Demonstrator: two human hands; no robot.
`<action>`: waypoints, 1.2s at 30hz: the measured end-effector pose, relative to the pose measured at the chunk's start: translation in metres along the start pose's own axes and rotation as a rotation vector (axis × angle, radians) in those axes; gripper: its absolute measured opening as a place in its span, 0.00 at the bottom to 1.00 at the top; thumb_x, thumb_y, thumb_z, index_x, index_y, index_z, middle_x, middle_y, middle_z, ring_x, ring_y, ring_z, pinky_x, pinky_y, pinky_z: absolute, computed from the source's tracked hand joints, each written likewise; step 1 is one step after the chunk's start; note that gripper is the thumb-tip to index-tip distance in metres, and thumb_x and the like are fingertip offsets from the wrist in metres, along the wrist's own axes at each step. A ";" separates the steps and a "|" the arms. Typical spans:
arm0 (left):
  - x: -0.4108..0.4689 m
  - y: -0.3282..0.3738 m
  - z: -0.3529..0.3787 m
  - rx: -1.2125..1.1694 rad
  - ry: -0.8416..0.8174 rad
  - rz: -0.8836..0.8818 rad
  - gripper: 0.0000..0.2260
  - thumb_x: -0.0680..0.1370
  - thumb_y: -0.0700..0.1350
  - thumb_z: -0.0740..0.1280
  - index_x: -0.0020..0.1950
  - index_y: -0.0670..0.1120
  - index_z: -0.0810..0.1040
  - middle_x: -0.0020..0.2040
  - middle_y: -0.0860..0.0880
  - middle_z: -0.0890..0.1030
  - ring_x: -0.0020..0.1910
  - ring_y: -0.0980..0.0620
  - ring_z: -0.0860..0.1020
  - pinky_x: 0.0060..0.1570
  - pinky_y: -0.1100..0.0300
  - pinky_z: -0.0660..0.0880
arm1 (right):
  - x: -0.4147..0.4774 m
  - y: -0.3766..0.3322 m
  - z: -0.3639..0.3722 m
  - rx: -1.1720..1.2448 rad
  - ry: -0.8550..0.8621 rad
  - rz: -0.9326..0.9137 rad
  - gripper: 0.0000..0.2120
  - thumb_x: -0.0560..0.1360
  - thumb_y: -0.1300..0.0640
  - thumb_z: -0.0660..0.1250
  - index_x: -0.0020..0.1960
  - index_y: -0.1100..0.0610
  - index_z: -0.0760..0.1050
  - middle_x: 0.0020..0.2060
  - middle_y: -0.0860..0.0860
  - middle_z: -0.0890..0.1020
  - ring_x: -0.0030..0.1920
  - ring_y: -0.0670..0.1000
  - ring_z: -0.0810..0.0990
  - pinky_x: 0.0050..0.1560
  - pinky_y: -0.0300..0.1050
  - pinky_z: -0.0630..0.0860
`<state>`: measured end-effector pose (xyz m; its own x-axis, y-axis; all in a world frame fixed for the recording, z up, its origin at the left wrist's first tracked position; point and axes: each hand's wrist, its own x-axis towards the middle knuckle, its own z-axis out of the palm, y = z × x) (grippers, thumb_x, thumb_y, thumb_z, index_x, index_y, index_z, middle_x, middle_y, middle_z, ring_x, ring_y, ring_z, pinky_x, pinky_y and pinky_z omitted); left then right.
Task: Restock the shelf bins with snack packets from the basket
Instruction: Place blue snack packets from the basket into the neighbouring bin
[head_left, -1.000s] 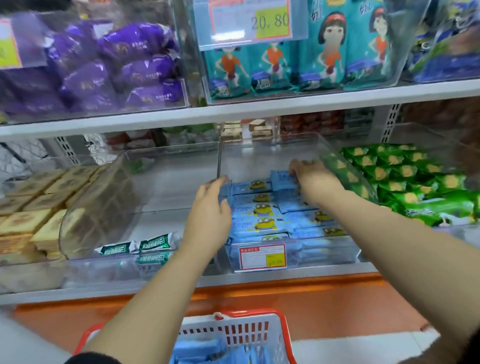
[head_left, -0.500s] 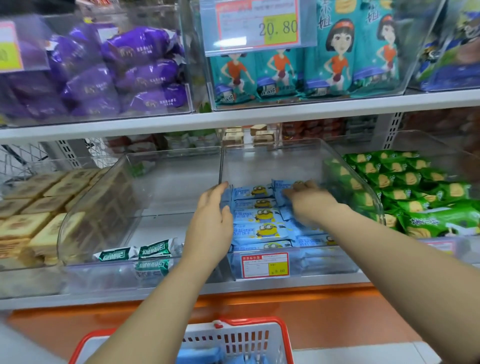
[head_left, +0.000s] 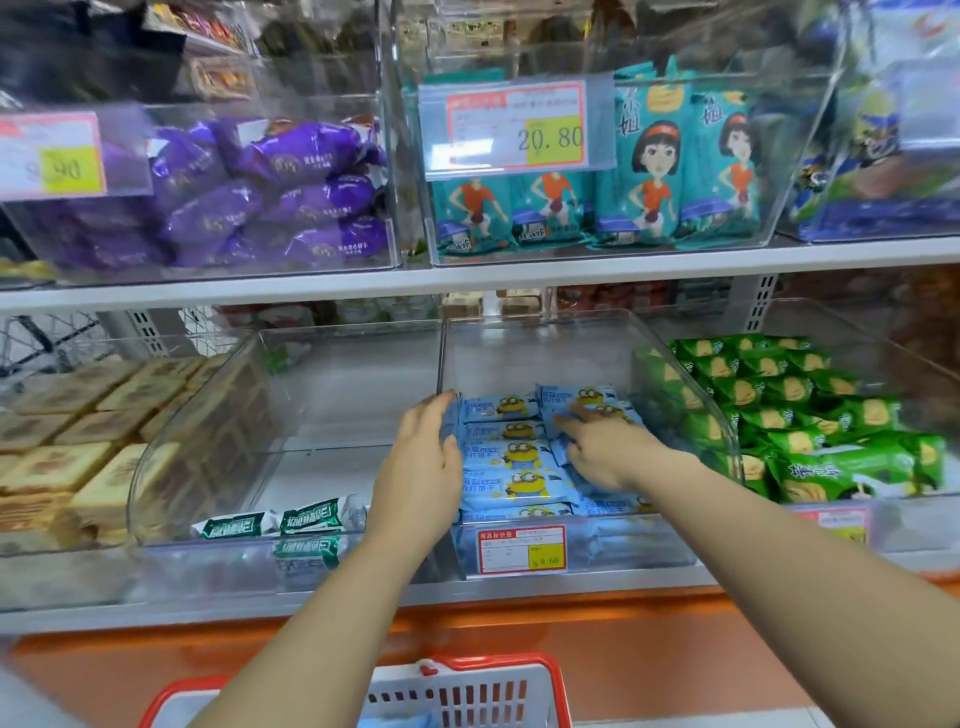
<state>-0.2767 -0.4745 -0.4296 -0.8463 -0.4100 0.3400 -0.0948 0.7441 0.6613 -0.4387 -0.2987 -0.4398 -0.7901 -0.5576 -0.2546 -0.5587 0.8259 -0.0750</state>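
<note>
Light blue snack packets (head_left: 511, 457) with a yellow cartoon figure lie in rows inside a clear shelf bin (head_left: 571, 343) on the lower shelf. My left hand (head_left: 421, 467) rests with straight fingers against the left side of the packet rows. My right hand (head_left: 602, 447) lies flat on the right row, fingers spread and pressing down. The white basket (head_left: 467, 691) with a red rim sits below at the bottom edge, its contents mostly out of view.
A clear bin to the left holds a few green-and-white packets (head_left: 306, 517). Green packets (head_left: 810, 415) fill the bin at right, tan wafer packs (head_left: 78, 431) at far left. The upper shelf carries purple packets (head_left: 275, 192) and teal packets (head_left: 649, 176). An orange ledge (head_left: 623, 660) runs below.
My right hand has slid from the back right of the bin toward the front and left over the packets. The camera tilted up, so the basket dropped lower in view.
</note>
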 end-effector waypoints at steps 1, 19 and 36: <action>0.002 0.000 -0.001 0.011 -0.006 -0.003 0.21 0.84 0.42 0.56 0.78 0.53 0.62 0.76 0.54 0.63 0.67 0.50 0.71 0.60 0.60 0.67 | -0.008 -0.003 -0.004 0.024 0.048 -0.012 0.25 0.83 0.50 0.48 0.80 0.47 0.51 0.80 0.50 0.50 0.78 0.59 0.53 0.75 0.60 0.57; -0.182 -0.074 -0.057 -0.120 0.037 -0.091 0.13 0.79 0.37 0.65 0.57 0.52 0.81 0.51 0.59 0.80 0.50 0.69 0.76 0.50 0.74 0.70 | -0.168 -0.127 0.116 0.461 0.673 -0.318 0.11 0.74 0.56 0.66 0.54 0.51 0.81 0.49 0.45 0.83 0.51 0.51 0.78 0.52 0.48 0.75; -0.316 -0.193 0.018 0.647 -1.196 -0.449 0.22 0.78 0.48 0.66 0.71 0.61 0.70 0.81 0.44 0.44 0.79 0.38 0.41 0.70 0.26 0.44 | -0.162 -0.173 0.313 0.056 -0.589 -0.341 0.20 0.78 0.57 0.61 0.70 0.50 0.72 0.67 0.53 0.74 0.65 0.56 0.74 0.62 0.54 0.74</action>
<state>-0.0003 -0.4787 -0.6768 -0.5755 -0.2297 -0.7849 -0.4105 0.9112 0.0343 -0.1353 -0.3249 -0.6871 -0.2944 -0.6626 -0.6887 -0.7255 0.6240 -0.2902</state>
